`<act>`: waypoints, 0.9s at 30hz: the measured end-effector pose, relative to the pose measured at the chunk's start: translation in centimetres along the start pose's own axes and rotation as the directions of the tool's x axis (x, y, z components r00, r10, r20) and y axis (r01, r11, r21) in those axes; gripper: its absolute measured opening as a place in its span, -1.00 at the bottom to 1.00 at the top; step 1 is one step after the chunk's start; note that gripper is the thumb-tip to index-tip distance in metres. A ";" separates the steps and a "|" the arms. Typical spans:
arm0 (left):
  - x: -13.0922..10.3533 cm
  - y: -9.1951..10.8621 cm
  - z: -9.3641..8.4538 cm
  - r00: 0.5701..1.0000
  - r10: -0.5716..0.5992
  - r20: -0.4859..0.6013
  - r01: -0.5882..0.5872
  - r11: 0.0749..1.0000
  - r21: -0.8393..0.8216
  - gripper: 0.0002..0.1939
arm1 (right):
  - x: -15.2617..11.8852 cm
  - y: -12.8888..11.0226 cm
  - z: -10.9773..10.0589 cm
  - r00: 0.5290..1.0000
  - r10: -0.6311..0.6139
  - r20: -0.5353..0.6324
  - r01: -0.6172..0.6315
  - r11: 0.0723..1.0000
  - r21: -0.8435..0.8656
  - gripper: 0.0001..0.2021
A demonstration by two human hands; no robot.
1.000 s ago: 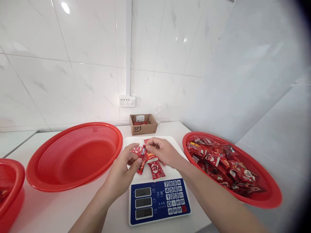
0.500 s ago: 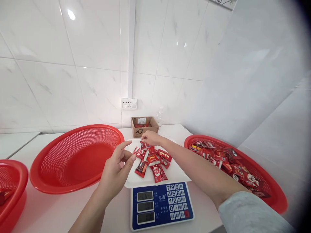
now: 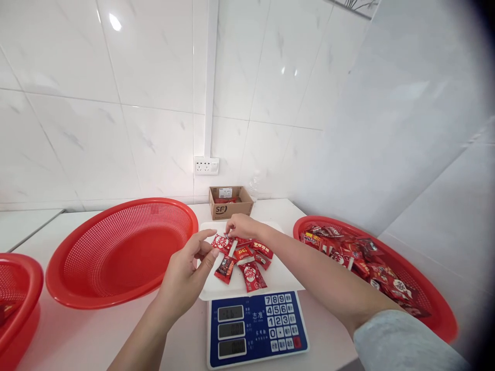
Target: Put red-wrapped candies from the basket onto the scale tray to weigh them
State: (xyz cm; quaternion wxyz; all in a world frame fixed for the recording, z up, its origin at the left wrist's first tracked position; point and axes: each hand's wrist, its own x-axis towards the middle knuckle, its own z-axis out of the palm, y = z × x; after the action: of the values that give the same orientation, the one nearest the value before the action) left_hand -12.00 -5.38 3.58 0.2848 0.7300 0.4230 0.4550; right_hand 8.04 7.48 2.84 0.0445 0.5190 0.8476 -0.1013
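Several red snack packets lie in a loose pile on the white pan of a weighing scale. At the pile's back edge, my right hand has its fingertips pinched together on a small red packet, mostly hidden by the fingers and the pile. My left hand hovers at the pan's left side, thumb and fingers curved apart with nothing between them. Closest to it is a red and white packet with a large printed character. The scale's blue keypad panel faces me.
A big red basket stands left of the scale, with another red basket at the far left edge. On the right, a red basket holds many packets. Behind the pan sits a small cardboard box against the tiled wall.
My right hand has lowered slightly toward the pile, its fingertips now down by the red and white packet. The left hand's fingers have dipped a little.
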 end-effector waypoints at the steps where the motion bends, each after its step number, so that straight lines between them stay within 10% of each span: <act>1: 0.0 0.0 0.0 1.000 0.000 0.008 0.000 1.000 0.007 -0.69 | -0.1 -0.1 0.0 1.000 -0.001 0.003 0.001 1.000 -0.001 -0.80; 27: -0.1 0.3 0.0 0.999 0.021 0.031 -0.020 1.000 -0.013 -0.63 | 0.5 -0.2 -0.1 0.995 0.061 0.081 -0.056 0.997 -0.059 -0.78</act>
State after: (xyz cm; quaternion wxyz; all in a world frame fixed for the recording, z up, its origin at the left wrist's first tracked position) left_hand -11.92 -5.57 3.74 0.2913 0.7394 0.4081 0.4493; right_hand 7.59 7.87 2.91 0.0972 0.5375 0.8320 -0.0975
